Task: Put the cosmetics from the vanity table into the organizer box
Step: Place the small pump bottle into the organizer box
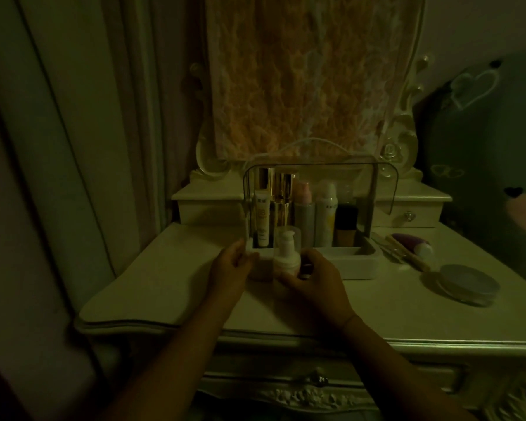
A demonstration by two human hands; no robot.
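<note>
Fingers of the right hand (313, 276) wrap a small white pump bottle (287, 253) at the organizer box's (359, 262) front edge. Just left of that hold, the left hand (230, 264) curls against the box's front corner; whether it grips is unclear. Behind stand tubes and bottles (301, 208) in the box; right, a round compact (468, 282) lies on the vanity table (170, 287).

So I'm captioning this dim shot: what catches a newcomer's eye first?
Both hands meet at centre: the right hand holds a small white pump bottle before the organizer box, full of tall bottles. Right of it, a round compact lies on the vanity table.
</note>
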